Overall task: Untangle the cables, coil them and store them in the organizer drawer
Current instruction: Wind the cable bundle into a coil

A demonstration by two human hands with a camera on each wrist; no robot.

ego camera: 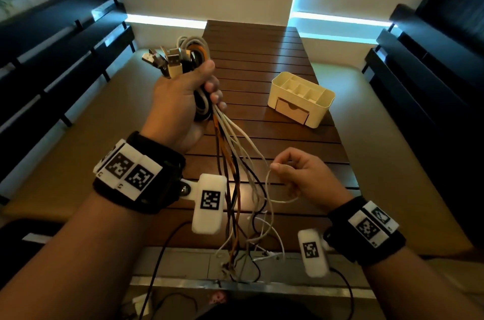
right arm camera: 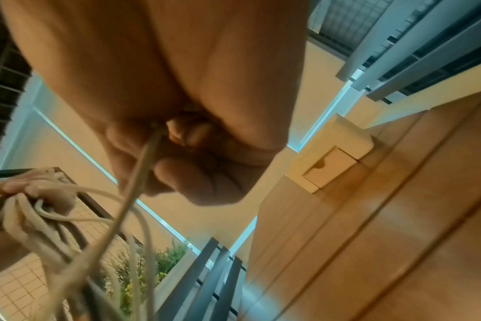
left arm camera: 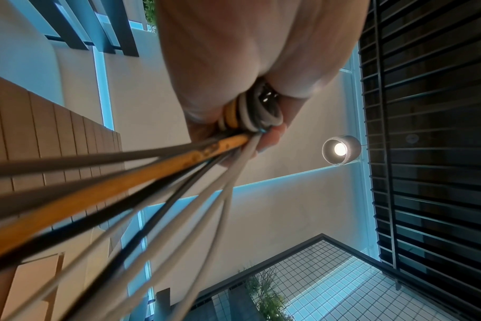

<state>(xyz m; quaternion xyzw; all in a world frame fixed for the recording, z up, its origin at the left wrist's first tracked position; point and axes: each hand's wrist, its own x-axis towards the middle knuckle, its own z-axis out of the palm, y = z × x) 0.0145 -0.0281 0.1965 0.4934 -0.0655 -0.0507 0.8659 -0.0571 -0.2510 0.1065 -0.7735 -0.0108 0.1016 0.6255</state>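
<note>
A bundle of cables [ego camera: 195, 65] is held raised above the slatted wooden table [ego camera: 264, 57] by the left hand [ego camera: 180, 107], whose fingers and thumb are curled tightly round it. Above that grip, a cluster of USB plugs [ego camera: 167, 61] and several looped turns of white, orange and black cable are seen projecting from the fist. Below the grip, the loose strands are observed hanging down in a spread, past the near table edge, where they remain crossed over one another. In the left wrist view, white and orange turns are seen packed inside the closed fingers, with straight strands running out from them. One thin white cable [ego camera: 281, 200] is pinched between thumb and fingertips of the right hand [ego camera: 301, 175], the remaining fingers being curled inward; this is confirmed in the right wrist view, where the strand is seen emerging from the closed fingers. From that pinch the white cable is seen looping down and back towards the hanging strands. The cream organizer [ego camera: 302, 98] is found standing on the table beyond the right hand, well apart from both grips, with its wooden drawer [ego camera: 292, 111] closed.
</note>
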